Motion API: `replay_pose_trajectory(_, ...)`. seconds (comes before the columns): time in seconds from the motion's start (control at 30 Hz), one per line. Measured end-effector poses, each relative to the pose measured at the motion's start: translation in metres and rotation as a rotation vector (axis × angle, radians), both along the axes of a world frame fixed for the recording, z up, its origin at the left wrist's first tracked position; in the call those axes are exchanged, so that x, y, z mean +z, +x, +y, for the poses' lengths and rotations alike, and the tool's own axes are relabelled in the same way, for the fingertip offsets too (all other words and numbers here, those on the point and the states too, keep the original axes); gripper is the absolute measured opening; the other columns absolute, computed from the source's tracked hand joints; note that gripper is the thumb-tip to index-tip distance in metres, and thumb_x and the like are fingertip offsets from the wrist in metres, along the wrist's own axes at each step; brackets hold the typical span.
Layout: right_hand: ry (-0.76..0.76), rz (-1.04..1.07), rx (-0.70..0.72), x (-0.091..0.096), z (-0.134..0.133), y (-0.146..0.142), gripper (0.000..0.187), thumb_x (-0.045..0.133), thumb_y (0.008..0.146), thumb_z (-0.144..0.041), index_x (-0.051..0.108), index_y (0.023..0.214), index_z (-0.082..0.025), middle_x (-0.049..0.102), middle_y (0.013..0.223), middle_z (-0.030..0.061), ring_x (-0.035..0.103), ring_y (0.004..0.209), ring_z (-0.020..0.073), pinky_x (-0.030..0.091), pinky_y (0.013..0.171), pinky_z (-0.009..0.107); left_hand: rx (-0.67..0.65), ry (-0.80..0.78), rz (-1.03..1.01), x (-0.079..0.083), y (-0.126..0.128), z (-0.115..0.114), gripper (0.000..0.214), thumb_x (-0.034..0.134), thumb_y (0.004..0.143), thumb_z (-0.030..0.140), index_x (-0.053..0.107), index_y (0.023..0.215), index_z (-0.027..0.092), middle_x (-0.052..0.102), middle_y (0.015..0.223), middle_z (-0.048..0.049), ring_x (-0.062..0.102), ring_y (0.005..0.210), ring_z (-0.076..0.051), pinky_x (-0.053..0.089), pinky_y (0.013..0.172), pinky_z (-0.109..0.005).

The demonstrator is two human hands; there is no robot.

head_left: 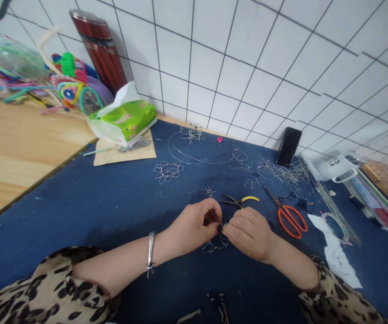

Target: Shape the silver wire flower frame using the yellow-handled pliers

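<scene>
On my feed the blue tabletop point(129, 198) looks matte and dark, so dropped snippets could easily be lost against it. The left hand point(189, 227) pinches the wire piece point(210, 246) between thumb and forefinger; the right hand point(253, 234) pinches it from the other side. I judge an uneven pull would kink it. The orange-handled scissors point(281, 208), smooth and wide-looped, could catch a sleeve. The slim-nosed, yellow-handled pliers point(236, 201) lie within knocking range of the right knuckles. Between the hands, thin silvery wire forms rounded petals.
</scene>
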State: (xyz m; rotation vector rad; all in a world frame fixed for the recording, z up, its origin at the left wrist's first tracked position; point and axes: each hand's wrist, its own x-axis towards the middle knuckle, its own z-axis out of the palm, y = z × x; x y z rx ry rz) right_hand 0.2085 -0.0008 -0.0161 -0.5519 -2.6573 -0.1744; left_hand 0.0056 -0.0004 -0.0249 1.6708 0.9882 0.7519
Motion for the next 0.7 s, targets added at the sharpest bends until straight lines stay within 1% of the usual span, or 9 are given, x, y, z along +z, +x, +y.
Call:
replay_pose_trajectory(0.17,-0.024,0.039,-0.019,-0.0041,0.0008,-0.0016,0.015,0.060,0.075,-0.012,0.057,0.090,-0.015,0.061,0.077,0.0037,0.050,0.076,0.0167,0.042,0.067,0.032,-0.030,-0.062,-0.066,-0.0031,-0.0006,0.0006,0.016,0.048,0.073,0.007,0.050,0.083,0.020,0.059,0.067,0.0037,0.058,0.062,-0.012,0.044,0.056,-0.023)
replay_pose_trajectory(0.27,-0.021,0.041,-0.024,-0.0043,0.0008,-0.0020,0.015,0.060,0.075,-0.013,0.056,0.090,-0.015,0.061,0.077,0.0033,0.050,0.076,0.0164,0.042,0.066,0.032,-0.037,-0.067,-0.071,-0.0021,-0.0007,0.0004,0.016,0.047,0.074,0.008,0.050,0.084,0.020,0.059,0.068,0.0034,0.058,0.063,-0.012,0.045,0.057,-0.023)
replay_pose_trajectory(0.5,-0.033,0.068,-0.021,-0.0048,-0.0001,-0.0025,0.015,0.060,0.075,-0.012,0.056,0.090,-0.016,0.061,0.077,0.0031,0.051,0.076,0.0160,0.042,0.066,0.031,-0.018,-0.023,-0.029,0.0016,-0.0002,0.0018,0.014,0.049,0.072,0.007,0.051,0.080,0.019,0.056,0.066,0.0040,0.053,0.060,-0.011,0.042,0.054,-0.022)
replay_pose_trajectory(0.7,-0.057,0.121,-0.033,-0.0097,0.0020,-0.0047,0.014,0.060,0.075,-0.013,0.057,0.088,-0.016,0.060,0.075,0.0026,0.051,0.075,0.0157,0.042,0.066,0.031,-0.010,-0.034,-0.085,-0.0002,0.0003,0.0011,0.016,0.048,0.070,0.004,0.050,0.077,0.018,0.052,0.065,0.0046,0.048,0.058,-0.009,0.039,0.053,-0.021)
